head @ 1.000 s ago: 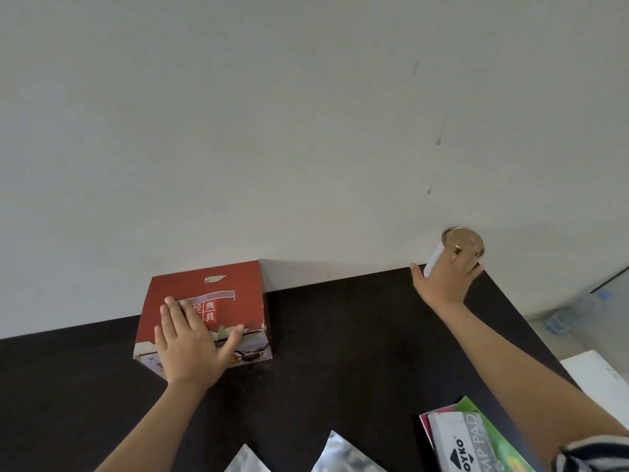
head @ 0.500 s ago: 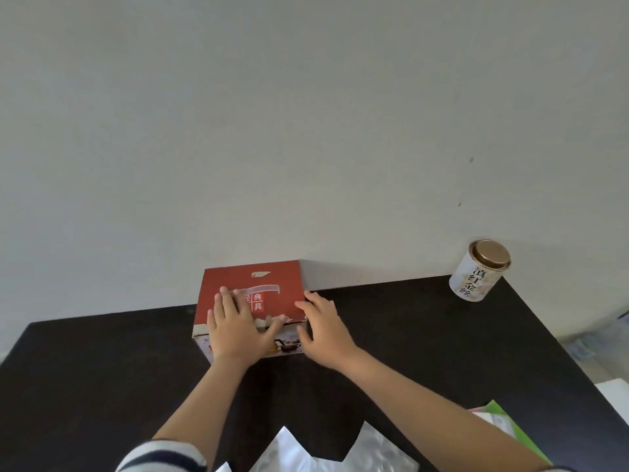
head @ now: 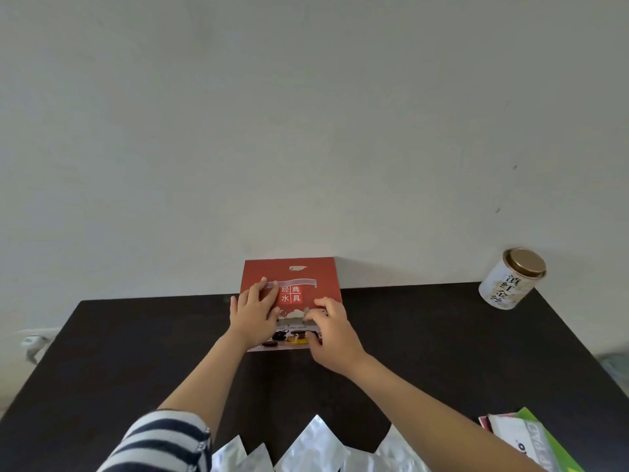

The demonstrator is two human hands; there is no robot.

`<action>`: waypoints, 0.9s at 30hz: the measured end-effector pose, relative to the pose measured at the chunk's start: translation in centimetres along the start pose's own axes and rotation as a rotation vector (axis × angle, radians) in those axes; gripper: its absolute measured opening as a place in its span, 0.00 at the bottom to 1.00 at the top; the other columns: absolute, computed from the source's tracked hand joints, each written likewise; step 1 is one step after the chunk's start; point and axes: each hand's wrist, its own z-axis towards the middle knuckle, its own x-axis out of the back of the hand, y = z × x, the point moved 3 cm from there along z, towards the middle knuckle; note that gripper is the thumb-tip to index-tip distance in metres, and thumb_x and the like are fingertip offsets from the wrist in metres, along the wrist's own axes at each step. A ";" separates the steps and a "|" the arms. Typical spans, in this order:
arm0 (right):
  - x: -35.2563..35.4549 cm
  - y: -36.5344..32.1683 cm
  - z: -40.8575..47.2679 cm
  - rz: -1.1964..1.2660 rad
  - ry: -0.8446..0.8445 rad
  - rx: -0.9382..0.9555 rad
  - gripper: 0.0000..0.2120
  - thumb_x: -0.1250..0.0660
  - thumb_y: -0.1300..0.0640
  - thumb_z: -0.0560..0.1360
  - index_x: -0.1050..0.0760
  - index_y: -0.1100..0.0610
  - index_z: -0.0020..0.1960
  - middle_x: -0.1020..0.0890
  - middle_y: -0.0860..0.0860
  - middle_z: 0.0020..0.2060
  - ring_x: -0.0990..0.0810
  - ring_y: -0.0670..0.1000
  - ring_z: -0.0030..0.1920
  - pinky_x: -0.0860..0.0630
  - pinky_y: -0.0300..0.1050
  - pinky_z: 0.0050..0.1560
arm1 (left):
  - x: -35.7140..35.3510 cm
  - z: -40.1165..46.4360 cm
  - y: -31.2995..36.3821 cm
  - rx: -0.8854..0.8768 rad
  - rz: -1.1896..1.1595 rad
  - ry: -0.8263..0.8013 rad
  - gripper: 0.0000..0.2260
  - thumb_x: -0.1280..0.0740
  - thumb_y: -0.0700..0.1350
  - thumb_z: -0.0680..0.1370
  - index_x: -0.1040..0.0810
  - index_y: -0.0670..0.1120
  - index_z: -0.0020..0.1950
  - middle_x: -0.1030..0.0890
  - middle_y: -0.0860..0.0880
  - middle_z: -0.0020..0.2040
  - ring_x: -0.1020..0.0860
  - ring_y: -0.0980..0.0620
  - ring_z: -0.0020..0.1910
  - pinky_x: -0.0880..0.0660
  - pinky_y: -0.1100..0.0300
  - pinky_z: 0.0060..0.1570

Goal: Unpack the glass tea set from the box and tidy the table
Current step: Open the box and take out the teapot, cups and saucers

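Observation:
A red tea set box (head: 308,277) with white Chinese characters stands closed at the far middle of the dark table (head: 442,356), against the wall. My left hand (head: 253,315) lies flat on its left side, fingers spread over the red top. My right hand (head: 332,332) grips its right front corner, fingers curled on the top edge and thumb on the pictured front face. The contents of the box are hidden.
A white tea tin (head: 512,279) with a gold lid stands at the far right corner of the table. Several silver foil pouches (head: 313,451) lie at the near edge. Green and white packets (head: 524,437) sit at the near right.
My right hand left the tea tin at the far right corner and came across to the box. Both hands now hold the box, which sits more central in view.

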 end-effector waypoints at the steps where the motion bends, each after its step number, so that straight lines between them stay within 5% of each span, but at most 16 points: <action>1: -0.2 -0.1 0.0 0.010 -0.001 -0.017 0.12 0.32 0.56 0.75 0.25 0.55 0.58 0.32 0.50 0.65 0.38 0.49 0.69 0.33 0.42 0.66 | 0.0 0.0 0.0 -0.002 0.001 -0.001 0.25 0.47 0.54 0.81 0.49 0.54 0.77 0.50 0.50 0.77 0.51 0.46 0.76 0.55 0.42 0.74; 8: -1.2 -0.4 0.0 0.069 0.005 -0.136 0.14 0.30 0.53 0.72 0.28 0.53 0.55 0.37 0.49 0.66 0.41 0.50 0.70 0.31 0.47 0.67 | -0.1 -0.1 0.0 -0.012 -0.005 -0.007 0.28 0.46 0.56 0.80 0.51 0.54 0.77 0.52 0.50 0.78 0.52 0.45 0.76 0.58 0.41 0.73; 14: -1.5 -0.3 -0.6 -0.099 -0.086 -0.040 0.07 0.31 0.50 0.72 0.25 0.52 0.48 0.39 0.51 0.72 0.46 0.55 0.74 0.37 0.53 0.71 | -0.3 -0.2 -0.1 -0.032 0.041 -0.007 0.34 0.45 0.65 0.77 0.54 0.53 0.77 0.53 0.50 0.78 0.53 0.44 0.76 0.58 0.41 0.72; 17: -0.7 0.0 -0.8 0.116 0.033 -0.065 0.05 0.30 0.54 0.73 0.26 0.52 0.46 0.34 0.49 0.69 0.41 0.49 0.73 0.35 0.45 0.69 | -0.3 -0.3 -0.1 -0.042 0.017 0.007 0.36 0.45 0.66 0.76 0.54 0.53 0.77 0.54 0.49 0.78 0.53 0.44 0.76 0.58 0.40 0.72; 20: 0.1 0.9 -0.8 0.243 0.257 -0.191 0.13 0.30 0.56 0.74 0.29 0.54 0.56 0.33 0.50 0.66 0.35 0.46 0.69 0.28 0.40 0.64 | -0.4 -0.9 -0.1 0.030 -0.023 0.093 0.42 0.43 0.68 0.73 0.57 0.49 0.77 0.56 0.45 0.77 0.55 0.42 0.76 0.59 0.38 0.71; 24: -0.2 2.2 0.0 0.348 0.135 -0.510 0.34 0.31 0.51 0.75 0.43 0.54 0.75 0.38 0.51 0.74 0.39 0.52 0.74 0.33 0.49 0.70 | -1.1 -2.8 -1.2 0.339 -0.410 0.262 0.55 0.29 0.68 0.62 0.54 0.43 0.76 0.46 0.39 0.75 0.45 0.38 0.74 0.44 0.39 0.70; 27: -0.9 2.4 0.1 0.477 -0.012 -0.516 0.35 0.28 0.51 0.73 0.44 0.47 0.73 0.30 0.46 0.67 0.32 0.48 0.69 0.29 0.50 0.67 | -2.2 -3.9 -1.4 0.436 -0.807 0.249 0.49 0.23 0.59 0.63 0.47 0.44 0.74 0.31 0.44 0.68 0.31 0.43 0.68 0.29 0.45 0.64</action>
